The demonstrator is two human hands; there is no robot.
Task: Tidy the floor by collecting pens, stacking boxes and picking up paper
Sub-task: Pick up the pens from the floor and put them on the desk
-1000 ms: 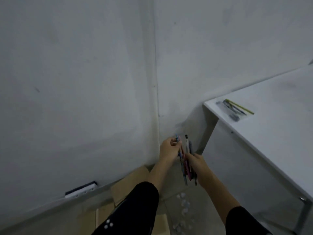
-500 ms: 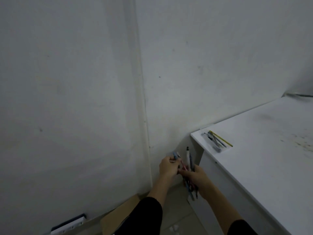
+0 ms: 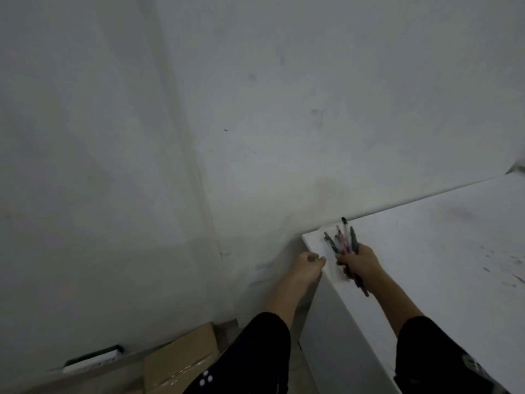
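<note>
Pens brought up over the smooth white desk (image 3: 426,265)

The right hand (image 3: 359,264) has its fingers clenched around a fanned bundle of slim pens (image 3: 343,240), now above the desk's corner rather than beside it. The left hand (image 3: 308,265), loosely curled and empty, has let go and touches the desk edge. A brown cardboard box (image 3: 179,362) lies on the floor.

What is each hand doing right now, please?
Left hand: loosely curled at the table edge, holding nothing visible.
Right hand: closed around a bundle of pens over the table corner.
</note>
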